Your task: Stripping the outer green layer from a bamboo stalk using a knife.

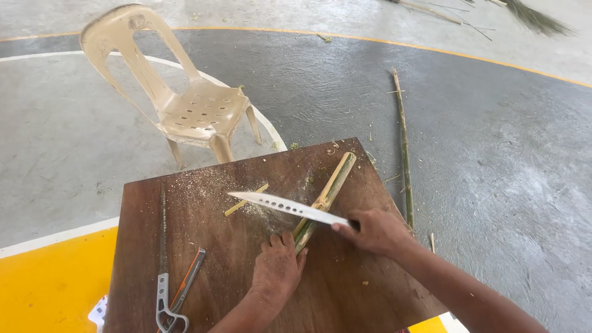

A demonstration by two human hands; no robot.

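A short green bamboo piece (333, 182) lies diagonally on a dark wooden table (203, 271). My left hand (277, 268) presses on its near end, fingers curled over it. My right hand (376, 231) grips the handle of a long kitchen knife (287, 206) with holes along its blade. The blade lies across the bamboo, its tip pointing left. A thin yellow bamboo sliver (245, 200) rests on the table just beyond the blade, amid pale sawdust.
A hacksaw (169, 277) with a grey handle lies near the table's left front. A beige plastic chair (179, 92) stands behind the table. A long bamboo stick (402, 142) lies on the grey floor to the right. Green stalks (536, 18) lie far back.
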